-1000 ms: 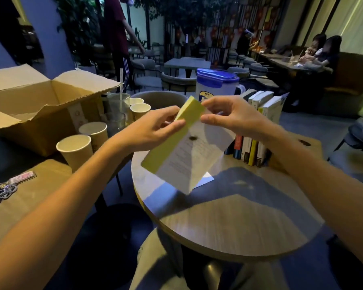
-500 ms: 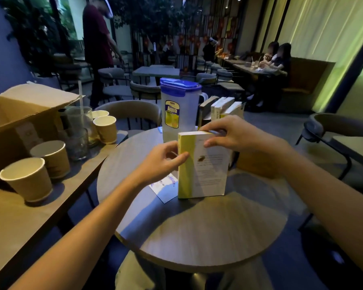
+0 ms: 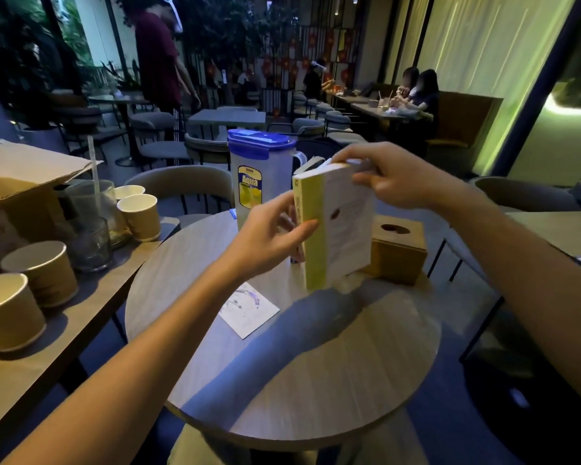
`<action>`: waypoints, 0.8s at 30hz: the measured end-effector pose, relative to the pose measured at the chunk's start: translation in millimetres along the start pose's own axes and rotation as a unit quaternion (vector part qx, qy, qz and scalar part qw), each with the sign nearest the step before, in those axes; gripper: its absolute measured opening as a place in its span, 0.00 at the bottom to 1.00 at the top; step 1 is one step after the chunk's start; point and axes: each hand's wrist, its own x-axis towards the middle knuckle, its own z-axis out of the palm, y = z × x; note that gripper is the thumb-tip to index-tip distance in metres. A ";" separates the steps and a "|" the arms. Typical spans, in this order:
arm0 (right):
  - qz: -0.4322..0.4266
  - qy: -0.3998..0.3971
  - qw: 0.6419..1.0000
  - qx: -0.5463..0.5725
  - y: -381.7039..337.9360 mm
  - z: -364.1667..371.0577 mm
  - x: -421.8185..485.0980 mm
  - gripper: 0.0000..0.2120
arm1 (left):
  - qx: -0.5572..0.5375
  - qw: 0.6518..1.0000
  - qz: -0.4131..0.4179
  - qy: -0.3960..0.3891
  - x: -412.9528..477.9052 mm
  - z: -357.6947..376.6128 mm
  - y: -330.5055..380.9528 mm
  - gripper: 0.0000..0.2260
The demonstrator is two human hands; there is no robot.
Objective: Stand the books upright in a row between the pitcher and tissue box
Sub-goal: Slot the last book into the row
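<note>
A yellow-spined book (image 3: 336,226) stands upright on the round wooden table (image 3: 316,357), between the clear pitcher with the blue lid (image 3: 259,172) and the wooden tissue box (image 3: 398,248). My left hand (image 3: 269,236) grips its spine side near the middle. My right hand (image 3: 393,176) holds its top edge, fingers curled over it. The tops of other upright books (image 3: 311,164) peek out behind it; most of that row is hidden.
A white paper card (image 3: 249,308) lies flat on the table in front of the pitcher. A side table on the left carries several paper cups (image 3: 37,273), glasses (image 3: 91,239) and an open cardboard box (image 3: 14,182). Chairs and seated people fill the room behind.
The book went from tilted in the air to standing on the table, then moved farther back toward the row. Both hands stayed on it, and the tissue box has come into sight.
</note>
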 end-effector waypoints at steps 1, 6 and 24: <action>-0.004 0.011 1.000 -0.007 -0.9 -8.1 1.7 0.18 | -0.001 1.000 0.007 0.004 7.6 2.9 6.2 0.15; -0.042 0.072 0.994 -0.074 0.7 -35.9 8.9 0.19 | 0.026 0.997 0.059 0.035 38.3 23.5 18.9 0.18; -0.033 0.094 0.987 -0.126 81.0 -17.2 16.7 0.22 | 0.142 0.983 0.055 0.098 68.8 107.2 -18.5 0.15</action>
